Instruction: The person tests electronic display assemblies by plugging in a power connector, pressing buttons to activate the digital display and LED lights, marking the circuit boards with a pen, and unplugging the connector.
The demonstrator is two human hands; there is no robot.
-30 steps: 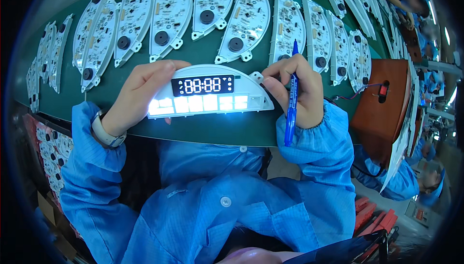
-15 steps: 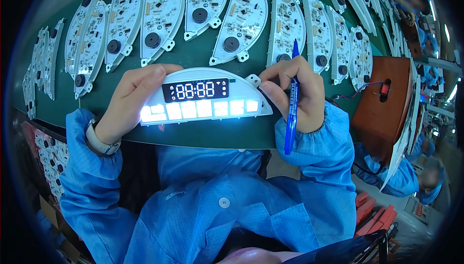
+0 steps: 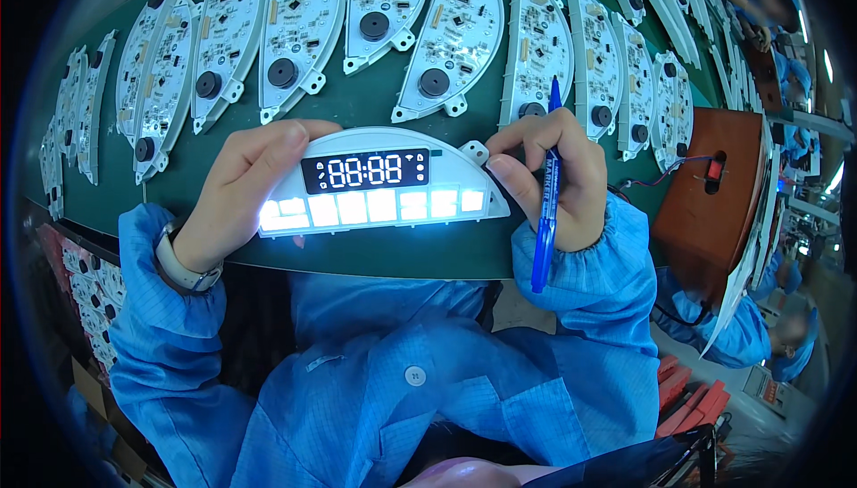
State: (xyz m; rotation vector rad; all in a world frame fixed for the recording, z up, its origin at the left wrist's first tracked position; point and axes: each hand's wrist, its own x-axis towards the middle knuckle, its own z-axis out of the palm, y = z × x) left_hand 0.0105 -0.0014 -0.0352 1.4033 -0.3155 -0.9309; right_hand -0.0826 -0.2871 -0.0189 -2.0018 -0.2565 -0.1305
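I hold a half-moon-shaped white display panel [image 3: 384, 191] above the near edge of the green table. Its black window shows lit white digits, and a row of bright white blocks glows below it. My left hand [image 3: 234, 183] is closed around the panel's left end, thumb on the front face. At the other end, the thumb and forefinger of my right hand [image 3: 580, 189] are at the small tab with a hole; whether they press on it is hard to see. A blue marker pen [image 3: 545, 229] is held in that same hand, tip pointing away from me.
Several white half-moon panels with circuit boards and round black buzzers [image 3: 434, 83] stand in a row behind my hands. At right is a brown box [image 3: 705, 207] with a red switch and wires. Red pieces [image 3: 696, 408] lie lower right. Other people in blue [image 3: 728, 323] work at the far right.
Both hands keep their grips on the panel and marker. The panel, right hand and table items appear slightly farther right in the picture.
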